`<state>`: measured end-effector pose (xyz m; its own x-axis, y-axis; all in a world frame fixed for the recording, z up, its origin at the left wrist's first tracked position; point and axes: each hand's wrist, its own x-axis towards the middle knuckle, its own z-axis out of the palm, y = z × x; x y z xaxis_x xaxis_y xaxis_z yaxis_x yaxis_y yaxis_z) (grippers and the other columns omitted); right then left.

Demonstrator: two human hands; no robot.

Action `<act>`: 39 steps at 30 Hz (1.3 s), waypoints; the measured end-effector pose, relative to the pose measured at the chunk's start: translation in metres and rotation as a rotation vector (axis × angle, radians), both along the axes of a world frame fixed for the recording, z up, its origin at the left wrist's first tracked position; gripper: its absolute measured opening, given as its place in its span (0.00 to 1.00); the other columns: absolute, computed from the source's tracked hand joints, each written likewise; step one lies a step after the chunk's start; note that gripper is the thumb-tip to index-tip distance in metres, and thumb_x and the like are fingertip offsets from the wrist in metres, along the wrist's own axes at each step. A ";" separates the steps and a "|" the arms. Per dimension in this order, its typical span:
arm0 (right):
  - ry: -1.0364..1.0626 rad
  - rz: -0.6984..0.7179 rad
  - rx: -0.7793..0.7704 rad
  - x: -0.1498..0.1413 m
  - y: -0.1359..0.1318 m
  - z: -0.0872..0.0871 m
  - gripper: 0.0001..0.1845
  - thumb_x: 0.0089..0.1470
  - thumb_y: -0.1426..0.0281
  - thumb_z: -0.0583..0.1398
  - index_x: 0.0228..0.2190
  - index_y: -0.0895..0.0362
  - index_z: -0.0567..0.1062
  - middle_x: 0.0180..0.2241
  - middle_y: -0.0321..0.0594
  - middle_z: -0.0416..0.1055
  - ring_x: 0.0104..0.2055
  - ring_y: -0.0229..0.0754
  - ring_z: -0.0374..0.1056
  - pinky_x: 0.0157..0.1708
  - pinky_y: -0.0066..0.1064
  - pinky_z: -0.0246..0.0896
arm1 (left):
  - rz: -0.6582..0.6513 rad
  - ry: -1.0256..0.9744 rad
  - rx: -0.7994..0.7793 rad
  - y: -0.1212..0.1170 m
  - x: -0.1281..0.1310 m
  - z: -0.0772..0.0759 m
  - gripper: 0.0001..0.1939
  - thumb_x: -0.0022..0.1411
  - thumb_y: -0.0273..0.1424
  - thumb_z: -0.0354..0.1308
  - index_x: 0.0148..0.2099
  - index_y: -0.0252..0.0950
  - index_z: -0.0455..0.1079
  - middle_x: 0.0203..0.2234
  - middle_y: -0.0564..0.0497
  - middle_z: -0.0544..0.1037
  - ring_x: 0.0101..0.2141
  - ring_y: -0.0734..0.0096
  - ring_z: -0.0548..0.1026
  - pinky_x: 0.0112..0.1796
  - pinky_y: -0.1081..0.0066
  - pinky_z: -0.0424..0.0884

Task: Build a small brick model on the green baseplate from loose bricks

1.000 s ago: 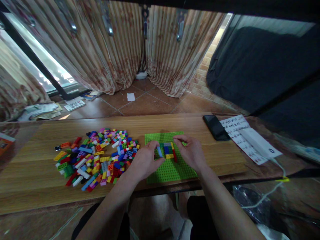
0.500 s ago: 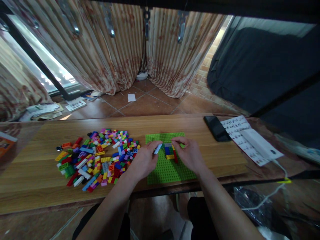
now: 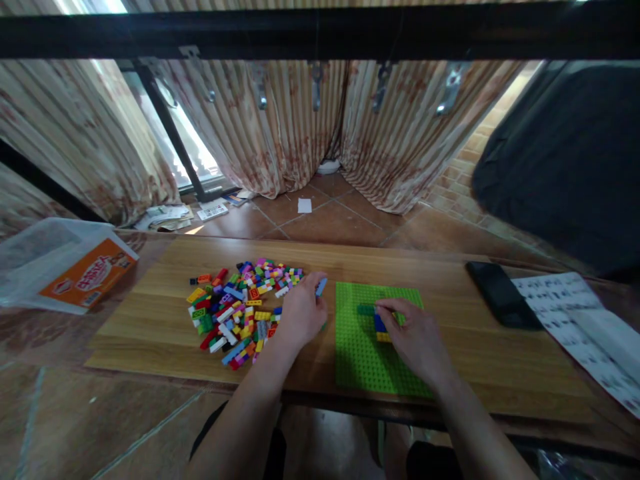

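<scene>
Head view: the left hand (image 3: pixel 304 310) pinches a light blue brick (image 3: pixel 321 287), up by the right side of the brick pile (image 3: pixel 233 330). The brick's long way slants, with its far end leaning to the right. The right hand (image 3: pixel 414 333) is over the green board (image 3: pixel 355 353), its fingertips at the small build; I can't tell if they grip it. There, a dark green brick (image 3: pixel 367 310) lies long from left to right, and blue and yellow bricks (image 3: pixel 382 328) show beside the fingers. The hands are apart.
</scene>
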<state>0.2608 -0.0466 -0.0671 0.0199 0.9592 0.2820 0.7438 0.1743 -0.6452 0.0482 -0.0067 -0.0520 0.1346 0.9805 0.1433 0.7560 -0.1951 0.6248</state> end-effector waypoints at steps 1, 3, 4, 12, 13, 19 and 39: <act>-0.011 0.020 0.004 -0.004 0.000 -0.001 0.15 0.58 0.62 0.54 0.34 0.55 0.79 0.36 0.43 0.79 0.39 0.48 0.74 0.43 0.41 0.67 | 0.030 0.036 -0.017 0.000 -0.004 0.001 0.22 0.55 0.19 0.51 0.52 0.35 0.70 0.46 0.46 0.78 0.47 0.64 0.76 0.51 0.66 0.70; -0.034 0.053 0.013 -0.011 0.001 -0.002 0.15 0.58 0.62 0.54 0.34 0.54 0.79 0.35 0.42 0.79 0.39 0.48 0.74 0.42 0.41 0.67 | 0.086 0.115 -0.055 -0.001 -0.012 0.003 0.19 0.57 0.20 0.50 0.49 0.37 0.72 0.44 0.47 0.79 0.45 0.64 0.77 0.50 0.66 0.71; -0.043 0.064 0.019 -0.014 0.002 -0.003 0.15 0.58 0.62 0.54 0.34 0.54 0.79 0.35 0.42 0.79 0.38 0.48 0.74 0.42 0.41 0.67 | 0.110 0.151 -0.072 -0.002 -0.016 0.004 0.19 0.58 0.20 0.49 0.48 0.38 0.73 0.44 0.47 0.79 0.44 0.64 0.77 0.49 0.66 0.71; -0.060 0.117 0.094 -0.029 0.010 -0.012 0.16 0.59 0.60 0.55 0.33 0.54 0.79 0.35 0.42 0.79 0.38 0.48 0.75 0.41 0.41 0.68 | 0.195 0.244 -0.093 -0.010 -0.048 0.014 0.19 0.53 0.20 0.51 0.42 0.40 0.78 0.43 0.48 0.80 0.46 0.63 0.76 0.48 0.67 0.70; -0.057 0.120 0.102 -0.030 0.010 -0.012 0.16 0.59 0.59 0.55 0.33 0.54 0.79 0.35 0.42 0.80 0.38 0.48 0.75 0.41 0.41 0.68 | 0.200 0.238 -0.097 -0.012 -0.052 0.015 0.19 0.53 0.21 0.51 0.41 0.40 0.78 0.42 0.48 0.81 0.46 0.63 0.76 0.48 0.67 0.70; -0.101 0.106 0.123 -0.032 0.012 -0.015 0.17 0.59 0.57 0.54 0.34 0.52 0.79 0.36 0.41 0.80 0.39 0.48 0.75 0.42 0.41 0.69 | 0.329 0.182 -0.090 -0.008 -0.084 0.018 0.17 0.54 0.23 0.52 0.40 0.39 0.80 0.33 0.47 0.82 0.39 0.62 0.78 0.42 0.67 0.71; -0.174 0.134 0.194 -0.031 0.010 -0.017 0.17 0.61 0.57 0.53 0.35 0.52 0.78 0.36 0.40 0.80 0.38 0.46 0.75 0.40 0.39 0.70 | 0.669 0.121 -0.019 0.025 -0.201 -0.009 0.19 0.57 0.25 0.53 0.49 0.35 0.76 0.43 0.44 0.81 0.43 0.62 0.77 0.46 0.67 0.71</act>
<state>0.2301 -0.0365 -0.0839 -0.1686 0.8775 0.4489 0.8024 0.3867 -0.4546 -0.1525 0.0183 -0.0609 -0.4878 0.8605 0.1469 0.7747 0.3491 0.5272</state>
